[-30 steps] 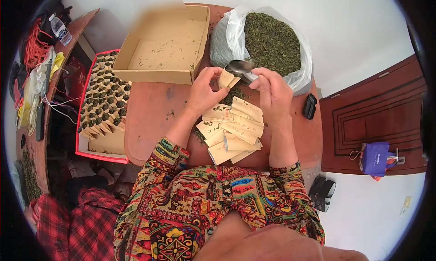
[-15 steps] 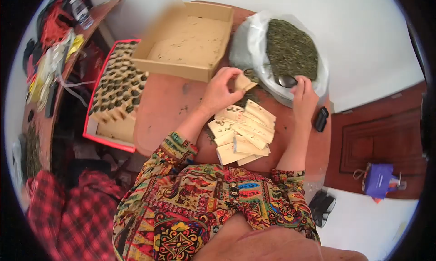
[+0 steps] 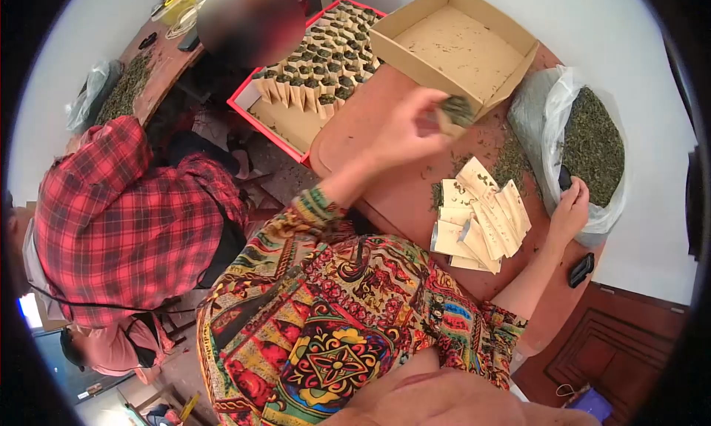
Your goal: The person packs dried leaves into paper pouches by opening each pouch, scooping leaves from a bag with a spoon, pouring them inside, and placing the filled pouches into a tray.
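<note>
reddish tabletop — left hand with filled packet near carton edge

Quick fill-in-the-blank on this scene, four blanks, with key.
1. The left hand holds a packet made of ____.
2. The right hand is at the edge of a plastic ____ of dried leaves.
3. Filled packets stand in a box with ____ edges.
4. Flat packets lie on the ____.

Key: paper; bag; red; table

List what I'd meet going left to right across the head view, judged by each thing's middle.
Plaid shirt, red box, left hand, packet pile, right hand.
</note>
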`<state>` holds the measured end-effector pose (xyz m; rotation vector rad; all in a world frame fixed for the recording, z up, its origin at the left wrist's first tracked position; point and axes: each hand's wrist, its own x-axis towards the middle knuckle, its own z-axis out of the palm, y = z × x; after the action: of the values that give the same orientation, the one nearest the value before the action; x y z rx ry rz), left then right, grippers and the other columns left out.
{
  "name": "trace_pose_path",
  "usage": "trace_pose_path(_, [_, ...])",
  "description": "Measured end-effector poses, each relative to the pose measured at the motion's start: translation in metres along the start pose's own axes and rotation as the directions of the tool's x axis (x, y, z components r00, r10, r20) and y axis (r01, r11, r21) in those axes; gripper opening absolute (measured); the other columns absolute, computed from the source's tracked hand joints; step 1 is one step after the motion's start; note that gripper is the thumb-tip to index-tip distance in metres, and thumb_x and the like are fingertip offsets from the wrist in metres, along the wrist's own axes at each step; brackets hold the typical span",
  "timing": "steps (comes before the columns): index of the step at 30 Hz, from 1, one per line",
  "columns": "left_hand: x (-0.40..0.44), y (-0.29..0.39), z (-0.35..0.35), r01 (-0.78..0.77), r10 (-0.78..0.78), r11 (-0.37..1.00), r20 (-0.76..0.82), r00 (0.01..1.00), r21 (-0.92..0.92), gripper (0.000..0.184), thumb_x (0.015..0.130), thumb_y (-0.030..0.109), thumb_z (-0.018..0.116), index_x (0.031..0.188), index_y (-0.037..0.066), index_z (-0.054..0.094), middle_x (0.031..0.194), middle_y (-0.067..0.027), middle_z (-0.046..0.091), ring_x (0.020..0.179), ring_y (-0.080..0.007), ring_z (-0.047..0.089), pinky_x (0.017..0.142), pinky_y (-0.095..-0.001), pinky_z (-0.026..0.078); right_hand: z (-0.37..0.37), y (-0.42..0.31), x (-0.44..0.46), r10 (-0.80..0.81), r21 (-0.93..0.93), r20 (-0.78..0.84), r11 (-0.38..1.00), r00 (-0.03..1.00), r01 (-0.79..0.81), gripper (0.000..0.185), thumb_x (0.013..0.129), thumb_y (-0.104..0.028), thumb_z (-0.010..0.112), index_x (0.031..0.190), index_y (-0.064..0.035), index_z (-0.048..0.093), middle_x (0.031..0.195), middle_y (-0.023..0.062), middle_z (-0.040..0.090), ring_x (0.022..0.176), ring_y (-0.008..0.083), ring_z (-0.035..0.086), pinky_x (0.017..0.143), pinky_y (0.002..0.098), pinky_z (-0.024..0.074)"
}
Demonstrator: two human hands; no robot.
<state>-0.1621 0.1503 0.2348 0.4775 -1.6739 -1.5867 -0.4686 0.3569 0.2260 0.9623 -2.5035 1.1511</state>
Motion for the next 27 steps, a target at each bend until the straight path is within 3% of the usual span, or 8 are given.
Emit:
trace_pose_path(1, [-0.008,0.006,-0.018,0.067,-0.067,0.998,-0.046,0.997,-0.002,0.06,0.078,0.008,0.074,0.133,0.005,0.049,0.124,-0.0074,0.058,0.11,-0.0187,0.061,0.09,-0.0335,0.055,0.002,0.002,-0.001,-0.01,-0.012,-0.006,1.0,1.0,0.01,0.029,0.103,-0.028,0.048,0.113,-0.0088,0.068,0.076,0.0048,0.063,0.068,0.0152,0.06,0.067,0.0319,0.0482])
trace_pose_path(3, [-0.024,0.004,-0.065,-0.014,0.06,0.964,-0.168,0.984,0.266,0.061,0.08,0.005,0.073,0.135,0.005,0.048,0.121,-0.0077,0.058,0.108,-0.0185,0.06,0.085,-0.0316,0.057,0.005,0.003,-0.002,-0.021,-0.017,-0.023,1.0,1.0,0.02,0.031,0.102,-0.03,0.048,0.113,-0.0082,0.068,0.074,0.005,0.062,0.068,0.0168,0.059,0.066,0.0328,0.0479])
trace_pose_path(5, [-0.039,-0.025,-0.118,0.02,0.051,0.984,-0.385,0.921,0.18,0.06,0.079,0.006,0.073,0.134,0.004,0.048,0.117,-0.0078,0.057,0.105,-0.0173,0.059,0.086,-0.0319,0.056,0.006,0.003,-0.002,-0.027,-0.031,-0.036,0.999,0.999,0.026,0.032,0.102,-0.031,0.048,0.113,-0.008,0.068,0.075,0.0056,0.063,0.068,0.0179,0.06,0.066,0.0335,0.0479])
trace_pose_path(8, [-0.057,-0.041,-0.181,0.217,0.101,0.861,-0.573,0.813,0.46,0.059,0.077,0.007,0.075,0.129,-0.001,0.049,0.111,-0.0088,0.058,0.101,-0.0174,0.061,0.087,-0.0329,0.053,0.008,0.002,-0.002,-0.022,-0.055,-0.034,0.998,0.999,0.02,0.032,0.102,-0.03,0.048,0.113,-0.0085,0.068,0.082,0.0074,0.066,0.07,0.0199,0.062,0.068,0.0345,0.0488])
trace_pose_path(16, [-0.07,-0.143,-0.256,0.376,-0.039,0.834,-0.637,0.77,0.404,0.044,0.076,0.007,0.074,0.114,-0.001,0.052,0.107,-0.012,0.064,0.096,-0.0222,0.066,0.083,-0.0334,0.052,0.008,0.003,-0.003,-0.059,-0.08,-0.057,0.995,0.997,0.055,0.032,0.101,-0.03,0.047,0.114,-0.0098,0.068,0.104,0.0124,0.072,0.093,0.0308,0.069,0.079,0.0388,0.0513])
trace_pose_path(21, [-0.059,-0.184,-0.274,0.433,-0.056,0.773,-0.629,0.775,0.464,0.047,0.074,0.009,0.076,0.115,-0.001,0.054,0.105,-0.0141,0.064,0.096,-0.0249,0.065,0.083,-0.0357,0.053,0.008,-0.001,-0.004,-0.054,-0.09,-0.061,0.995,0.997,0.048,0.031,0.101,-0.03,0.048,0.114,-0.0101,0.068,0.103,0.0126,0.072,0.092,0.0308,0.069,0.08,0.0387,0.0512])
trace_pose_path(25, [-0.051,-0.153,-0.247,0.573,-0.073,0.555,-0.65,0.756,0.603,0.05,0.071,0.013,0.078,0.114,-0.002,0.056,0.104,-0.0162,0.064,0.096,-0.0278,0.065,0.082,-0.0377,0.053,0.007,-0.002,-0.004,-0.049,-0.102,-0.052,0.994,0.997,0.044,0.031,0.101,-0.03,0.048,0.114,-0.0106,0.068,0.103,0.0129,0.072,0.092,0.0318,0.069,0.079,0.0393,0.0512])
trace_pose_path(27, [-0.049,-0.149,-0.241,0.561,-0.068,0.576,-0.649,0.757,0.594,0.052,0.07,0.014,0.079,0.113,-0.002,0.056,0.105,-0.0168,0.063,0.096,-0.0283,0.064,0.082,-0.0383,0.052,0.008,-0.001,-0.004,-0.061,-0.097,-0.06,0.994,0.996,0.055,0.031,0.101,-0.03,0.048,0.114,-0.0109,0.068,0.102,0.013,0.072,0.092,0.0325,0.069,0.079,0.0397,0.0513])
